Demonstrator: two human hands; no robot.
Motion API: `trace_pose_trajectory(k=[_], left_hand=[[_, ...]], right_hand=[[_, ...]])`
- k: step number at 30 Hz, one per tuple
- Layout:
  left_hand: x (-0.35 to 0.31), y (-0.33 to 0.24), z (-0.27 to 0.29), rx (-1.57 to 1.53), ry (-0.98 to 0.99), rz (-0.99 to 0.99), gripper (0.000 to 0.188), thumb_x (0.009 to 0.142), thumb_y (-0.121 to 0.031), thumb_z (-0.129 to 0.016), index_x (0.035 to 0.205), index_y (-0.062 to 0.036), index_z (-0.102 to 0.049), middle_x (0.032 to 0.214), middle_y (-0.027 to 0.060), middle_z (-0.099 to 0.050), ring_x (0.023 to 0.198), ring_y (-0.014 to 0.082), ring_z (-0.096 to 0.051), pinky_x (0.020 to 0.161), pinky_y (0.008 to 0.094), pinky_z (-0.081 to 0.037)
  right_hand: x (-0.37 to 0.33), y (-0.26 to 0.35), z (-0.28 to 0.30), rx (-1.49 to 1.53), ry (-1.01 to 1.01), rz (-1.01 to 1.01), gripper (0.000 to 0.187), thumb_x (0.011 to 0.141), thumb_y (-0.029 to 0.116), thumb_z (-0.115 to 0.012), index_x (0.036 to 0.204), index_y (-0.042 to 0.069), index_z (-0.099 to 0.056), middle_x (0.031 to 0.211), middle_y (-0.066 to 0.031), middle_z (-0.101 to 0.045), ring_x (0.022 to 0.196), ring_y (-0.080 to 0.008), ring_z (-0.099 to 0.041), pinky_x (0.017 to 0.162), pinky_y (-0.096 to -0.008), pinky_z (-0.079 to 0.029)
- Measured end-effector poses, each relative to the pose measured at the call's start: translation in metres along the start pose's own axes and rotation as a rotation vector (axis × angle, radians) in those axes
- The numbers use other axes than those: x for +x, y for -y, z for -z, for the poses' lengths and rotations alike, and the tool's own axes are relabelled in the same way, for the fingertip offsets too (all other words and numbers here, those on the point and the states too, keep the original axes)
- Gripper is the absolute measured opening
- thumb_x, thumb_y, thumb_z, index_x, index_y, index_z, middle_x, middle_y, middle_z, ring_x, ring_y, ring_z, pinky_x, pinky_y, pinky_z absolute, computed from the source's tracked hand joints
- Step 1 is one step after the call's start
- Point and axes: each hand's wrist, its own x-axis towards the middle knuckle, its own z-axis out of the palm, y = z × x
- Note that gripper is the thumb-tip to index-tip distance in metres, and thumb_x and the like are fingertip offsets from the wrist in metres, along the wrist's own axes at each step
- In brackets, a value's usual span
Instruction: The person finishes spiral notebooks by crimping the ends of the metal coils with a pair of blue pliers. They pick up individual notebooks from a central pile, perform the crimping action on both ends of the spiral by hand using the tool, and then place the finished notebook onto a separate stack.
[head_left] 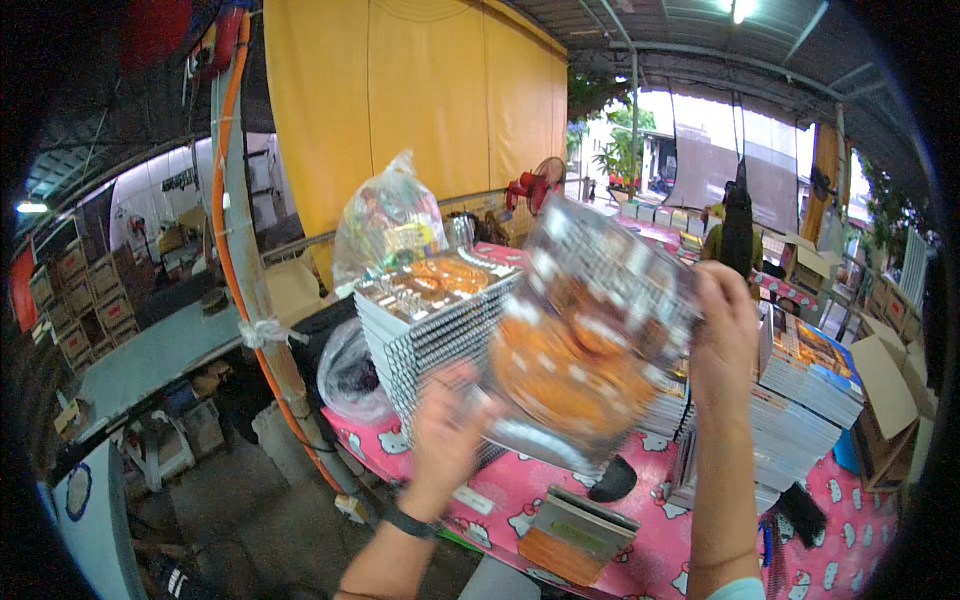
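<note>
A spiral-bound book [590, 340] with an orange and dark picture cover is held up in front of me, tilted and smeared by motion. My right hand [722, 325] grips its right edge, thumb and fingers closed. At the lower left corner, my left hand [452, 415] is closed on the book; its fingertips are blurred. Just behind the left hand rises a tall stack of similar spiral-bound books [430, 310], coils facing me, with the same orange picture on top. More stacked books [770, 430] stand right of my right forearm.
A pink patterned cloth [660, 560] covers the table. On its near part lie a small green and brown block-like stack [578, 535] and a black object [613, 480]. A filled plastic bag [388, 220] sits behind the tall stack. Open cartons [885, 400] stand far right; an orange-cabled post [240, 250] rises left.
</note>
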Motion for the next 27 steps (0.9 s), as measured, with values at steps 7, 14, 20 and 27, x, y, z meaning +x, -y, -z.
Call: trace_pose_trajectory(k=[7,14,20,27], left_hand=[[0.195,0.052,0.087,0.060,-0.113,0.211,0.024,0.078,-0.021,-0.066,0.094,-0.0034,-0.064,0.072,-0.0009,-0.062,0.061,0.0116,-0.057,0.055,0.0243,-0.045],[0.168,0.142,0.089,0.492,-0.142,-0.026,0.034,0.083,-0.030,-0.061,0.092,0.0031,-0.066,0.089,0.0092,-0.066,0.079,0.0187,-0.060,0.077,0.0290,-0.045],[0.169,0.148,0.072,-0.185,-0.219,0.375,0.045,0.093,-0.032,-0.045,0.096,0.0091,-0.064,0.094,0.0141,-0.065,0.085,0.0187,-0.061,0.079,0.0267,-0.044],[0.172,0.163,0.074,-0.200,-0.219,0.363,0.042,0.094,-0.029,-0.041,0.099,0.0054,-0.065,0.094,0.0141,-0.066,0.088,0.0189,-0.058,0.083,0.0263,-0.041]], right_hand=[[0.069,-0.154,-0.131,-0.405,0.201,0.083,0.022,0.083,0.021,-0.057,0.087,0.001,-0.062,0.083,-0.0169,-0.064,0.076,-0.0279,-0.063,0.069,-0.0354,-0.047],[0.047,-0.225,-0.130,-0.271,0.122,0.022,0.025,0.083,0.023,-0.052,0.085,0.000,-0.063,0.079,-0.0180,-0.063,0.079,-0.0282,-0.059,0.071,-0.0342,-0.045],[0.030,-0.229,-0.146,-0.237,-0.014,-0.042,0.028,0.086,0.021,-0.047,0.083,-0.001,-0.064,0.077,-0.0137,-0.065,0.071,-0.0227,-0.060,0.069,-0.0324,-0.045],[0.024,-0.218,-0.150,-0.204,-0.039,0.024,0.029,0.088,0.019,-0.042,0.091,-0.001,-0.062,0.086,-0.0148,-0.064,0.083,-0.0249,-0.060,0.078,-0.0333,-0.044]])
